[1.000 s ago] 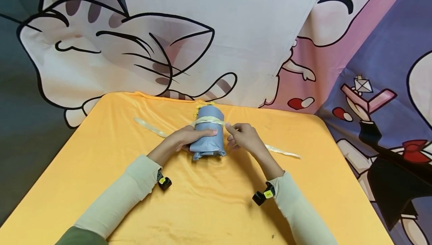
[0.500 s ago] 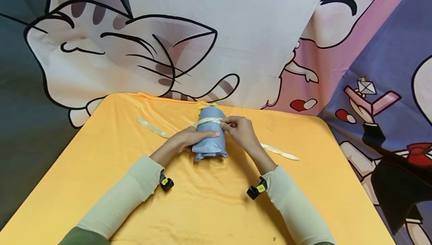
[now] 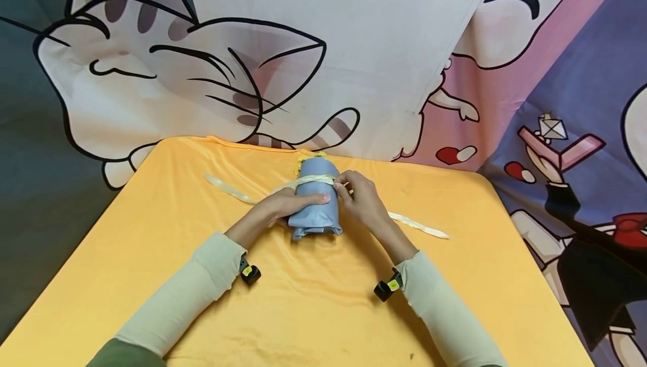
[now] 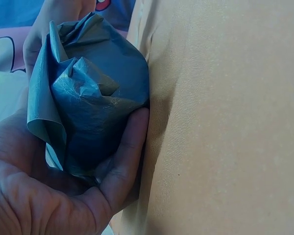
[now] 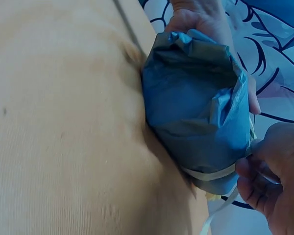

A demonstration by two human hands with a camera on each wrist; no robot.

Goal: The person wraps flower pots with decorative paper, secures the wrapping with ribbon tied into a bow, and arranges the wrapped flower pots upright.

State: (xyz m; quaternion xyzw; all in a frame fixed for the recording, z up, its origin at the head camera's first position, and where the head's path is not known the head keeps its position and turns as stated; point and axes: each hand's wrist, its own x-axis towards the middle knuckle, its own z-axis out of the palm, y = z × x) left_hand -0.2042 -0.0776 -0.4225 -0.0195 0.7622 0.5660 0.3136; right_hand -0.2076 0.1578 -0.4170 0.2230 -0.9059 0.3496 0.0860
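Blue paper bundle [image 3: 314, 215] lying on the yellow-covered counter [image 3: 293, 316], left hand [image 3: 283, 204] gripping it, right hand [image 3: 361, 198] pinching the cream ribbon [image 3: 318, 179] round it. Loose tails [image 3: 229, 189] poke out from behind both arms, cartoon cat backdrop [image 3: 167, 100] beyond.

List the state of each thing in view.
Bundle: wrapped, near end crumpled.
Ribbon: looped round the bundle, tails lying out to both sides; whether knotted, unclear.
Left hand: gripping the bundle.
Right hand: pinching the ribbon.
Yellow bits: partly hidden.
Cloth: spread, wrinkled.
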